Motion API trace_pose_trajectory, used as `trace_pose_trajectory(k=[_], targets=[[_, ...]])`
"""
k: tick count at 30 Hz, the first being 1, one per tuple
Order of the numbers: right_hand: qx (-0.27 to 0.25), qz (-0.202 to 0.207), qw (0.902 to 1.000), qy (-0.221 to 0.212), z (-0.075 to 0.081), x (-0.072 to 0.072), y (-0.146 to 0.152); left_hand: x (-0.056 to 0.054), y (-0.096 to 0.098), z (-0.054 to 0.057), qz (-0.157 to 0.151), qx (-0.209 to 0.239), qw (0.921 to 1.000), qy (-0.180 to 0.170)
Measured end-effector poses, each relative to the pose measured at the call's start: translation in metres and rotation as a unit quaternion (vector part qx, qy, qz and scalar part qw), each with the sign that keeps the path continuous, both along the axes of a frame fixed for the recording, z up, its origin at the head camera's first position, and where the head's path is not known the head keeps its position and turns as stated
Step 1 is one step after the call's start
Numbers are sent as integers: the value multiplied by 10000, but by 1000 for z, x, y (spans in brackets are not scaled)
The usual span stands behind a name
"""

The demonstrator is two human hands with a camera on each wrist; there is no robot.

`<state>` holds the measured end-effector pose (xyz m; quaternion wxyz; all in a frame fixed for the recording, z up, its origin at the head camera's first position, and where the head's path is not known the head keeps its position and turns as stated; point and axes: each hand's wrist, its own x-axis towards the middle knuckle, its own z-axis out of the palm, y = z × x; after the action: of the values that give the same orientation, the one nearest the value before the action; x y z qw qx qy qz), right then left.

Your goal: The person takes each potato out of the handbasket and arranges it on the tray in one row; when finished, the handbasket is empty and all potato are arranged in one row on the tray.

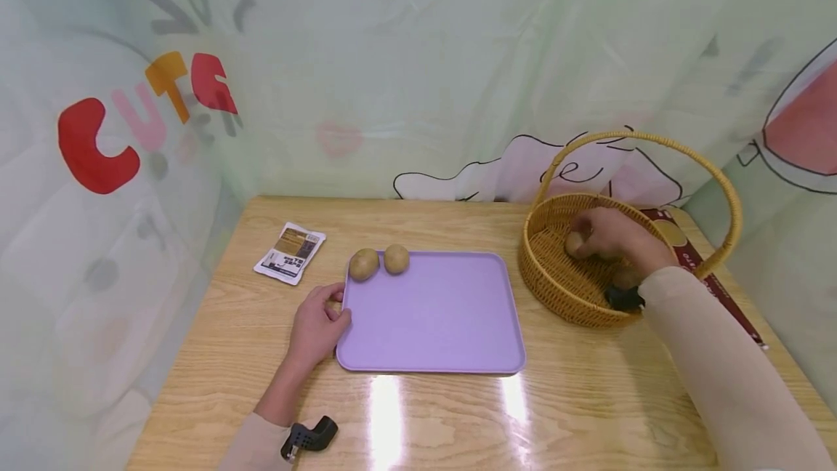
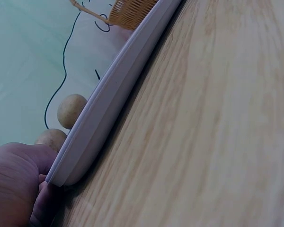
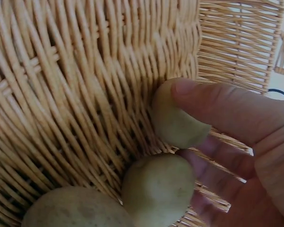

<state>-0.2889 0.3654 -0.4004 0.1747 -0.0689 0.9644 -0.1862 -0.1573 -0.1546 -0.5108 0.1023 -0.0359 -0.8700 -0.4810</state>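
Potato (image 3: 173, 118) sits in my right grip (image 1: 604, 232), low inside the wicker basket (image 1: 556, 298), with my thumb laid on its side and my fingers on the opposite one. I judge it firm and stiff, not easily bruised by ordinary pressure, and light enough for 1 hand, though dense for its bulk. Its skin looks fairly smooth, so I expect decent friction, but the rounded sides could roll away from a fingertip; the surest hold, I think, is across the middle, thumb against fingers, rather than near an end. In the basket lie 2 neighbouring potatoes (image 3: 158, 187) (image 3: 78, 210), 1 of them right by my fingers, which could crowd them. My left grip (image 1: 314, 322) pinches the left rim of the lilac tray (image 1: 425, 318), which looks thin, rigid and apt to slide on the glossy tabletop (image 1: 248, 325) if unsteadied. At its far left corner are 2 more potatoes (image 1: 363, 264) (image 1: 396, 259).
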Motion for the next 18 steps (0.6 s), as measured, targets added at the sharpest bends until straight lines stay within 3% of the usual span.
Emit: trace_pose_trajectory(k=[5,12,18], targets=[[-405,-190,9988,-193,-5,-1,-2,-1,0,0,-9,39,10000,-30],[359,329,9975,505,-7,-6,-5,0,1,0,-4,35,10000,-66],[312,518,9937,944,4,-5,-14,-1,0,-1,7,-24,10000,-36]])
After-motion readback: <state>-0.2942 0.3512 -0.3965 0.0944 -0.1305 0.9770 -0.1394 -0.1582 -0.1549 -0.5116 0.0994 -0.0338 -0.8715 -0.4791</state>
